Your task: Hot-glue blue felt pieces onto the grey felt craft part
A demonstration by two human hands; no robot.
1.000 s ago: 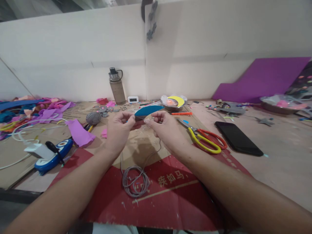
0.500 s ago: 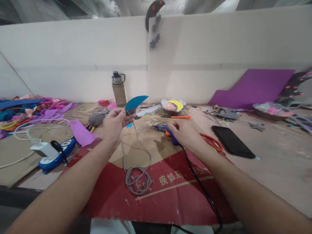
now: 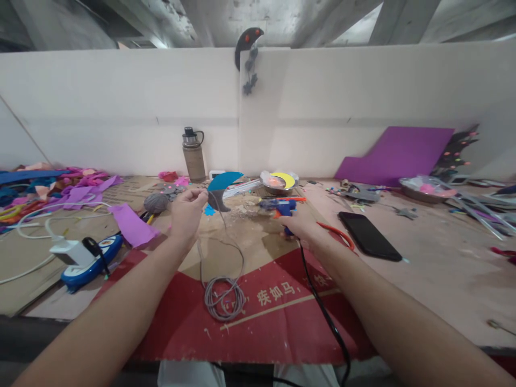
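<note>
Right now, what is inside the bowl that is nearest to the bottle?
In the bowl I see a yellow crescent and crumpled clear plastic, with something pinkish-orange beside them. The bottom is covered, so I cannot tell what lies there.

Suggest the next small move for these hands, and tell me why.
Perhaps ease the blue corded gun toward the blue-and-grey crescent: the right hand grips the gun, its tip facing the crescent, which the left hand holds up across a gap.
</note>
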